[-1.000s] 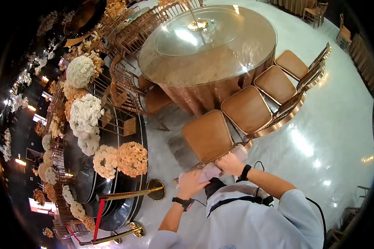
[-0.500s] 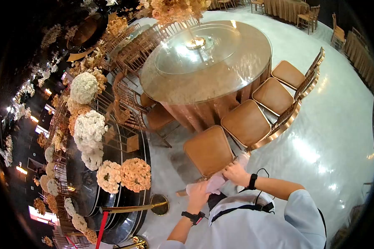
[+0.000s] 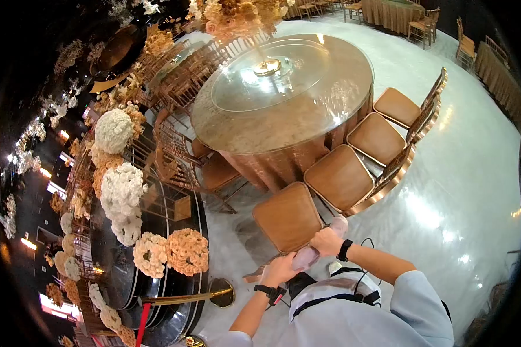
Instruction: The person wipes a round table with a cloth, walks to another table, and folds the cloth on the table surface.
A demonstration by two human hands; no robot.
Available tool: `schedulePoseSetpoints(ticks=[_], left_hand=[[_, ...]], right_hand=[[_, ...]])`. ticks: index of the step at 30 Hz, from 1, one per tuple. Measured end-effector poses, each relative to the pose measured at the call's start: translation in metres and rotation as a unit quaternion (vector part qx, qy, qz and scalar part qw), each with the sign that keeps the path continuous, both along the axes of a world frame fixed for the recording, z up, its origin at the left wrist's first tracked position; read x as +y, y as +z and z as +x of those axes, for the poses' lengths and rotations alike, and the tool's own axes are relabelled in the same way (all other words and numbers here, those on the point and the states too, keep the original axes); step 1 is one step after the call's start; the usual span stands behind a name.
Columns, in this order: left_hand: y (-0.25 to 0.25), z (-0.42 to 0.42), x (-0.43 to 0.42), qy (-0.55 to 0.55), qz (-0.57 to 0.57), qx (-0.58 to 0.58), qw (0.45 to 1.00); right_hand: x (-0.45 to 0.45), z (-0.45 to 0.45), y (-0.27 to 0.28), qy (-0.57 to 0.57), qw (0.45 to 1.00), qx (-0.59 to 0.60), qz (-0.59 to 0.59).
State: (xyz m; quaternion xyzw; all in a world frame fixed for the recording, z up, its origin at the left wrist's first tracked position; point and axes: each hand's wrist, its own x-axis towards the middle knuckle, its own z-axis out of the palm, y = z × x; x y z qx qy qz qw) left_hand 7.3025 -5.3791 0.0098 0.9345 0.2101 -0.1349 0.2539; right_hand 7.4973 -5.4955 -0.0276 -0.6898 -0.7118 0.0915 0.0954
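A pale pink cloth (image 3: 305,258) is bunched over the top of the back of the nearest chair, whose brown padded seat (image 3: 287,217) lies just beyond. My left hand (image 3: 280,270) is closed on the cloth's left part, by the wooden end of the chair back (image 3: 252,277). Farther right, my right hand (image 3: 327,241) grips the cloth too, and a bit of it pokes out past my fingers. Most of the chair back is hidden under the cloth and my hands.
Beyond the chairs stands a round glass-topped table (image 3: 231,130) with a flower centrepiece (image 3: 231,20). More brown chairs (image 3: 338,178) line its right side. At left are white and peach flower balls (image 3: 187,252), a dark stepped platform (image 3: 197,289) and a gold barrier post (image 3: 221,292).
The cloth between my hands is now bunched tighter, and its loose flap by my left hand no longer shows. My view has shifted slightly, so the table and chairs sit a little lower.
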Motion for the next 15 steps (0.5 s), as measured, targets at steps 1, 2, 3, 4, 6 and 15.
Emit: schedulePoseSetpoints(ticks=[1, 2, 3, 4, 6, 15], left_hand=[[-0.008, -0.003, 0.000, -0.002, -0.003, -0.017, 1.000], [-0.009, -0.004, -0.002, -0.007, -0.003, -0.016, 1.000], [-0.009, -0.006, -0.005, 0.004, 0.032, -0.005, 0.999], [-0.010, -0.007, -0.007, 0.015, 0.067, 0.005, 0.998], [-0.008, -0.010, -0.012, 0.022, 0.084, -0.013, 0.996], [-0.026, -0.025, -0.026, 0.039, 0.154, -0.141, 0.977]], right_hand=[[-0.002, 0.000, -0.002, -0.005, 1.000, 0.001, 0.000], [-0.005, -0.003, -0.007, -0.015, 1.000, -0.003, 0.021], [-0.007, -0.005, -0.011, -0.025, 0.999, -0.008, 0.042], [-0.008, -0.007, -0.016, -0.030, 0.999, -0.007, 0.044], [-0.010, -0.008, -0.021, -0.023, 0.997, -0.015, 0.071], [-0.029, -0.016, 0.008, -0.039, 0.976, -0.084, 0.195]])
